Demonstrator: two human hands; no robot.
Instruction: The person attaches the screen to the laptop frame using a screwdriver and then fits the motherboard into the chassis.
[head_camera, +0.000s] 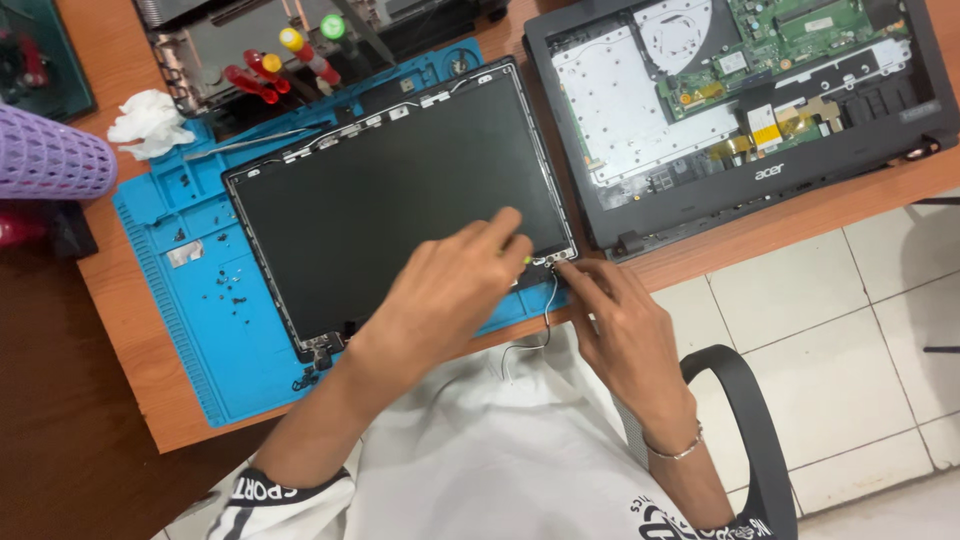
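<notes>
Both hands work at the near right corner of the flat black laptop screen panel (400, 195) on the blue rubber mat (180, 290). The left hand (445, 285) pinches a small green-tipped tool (524, 258); the right hand (620, 320) presses its fingertips, drawn together, onto the black hinge bracket (545, 268). I'd keep that bracket steady and the tool upright.

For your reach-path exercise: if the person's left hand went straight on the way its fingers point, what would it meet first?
Probably the open laptop base: the left hand, at the screen panel's hinge corner, points up-right toward it. Depth is unclear.

One detached laptop screen panel (400, 190), a dark rectangle framed in thin metal, is laid flat on the blue mat at centre, while small yellow and white labels (765, 118) are seen inside the opened laptop base at far right.
</notes>
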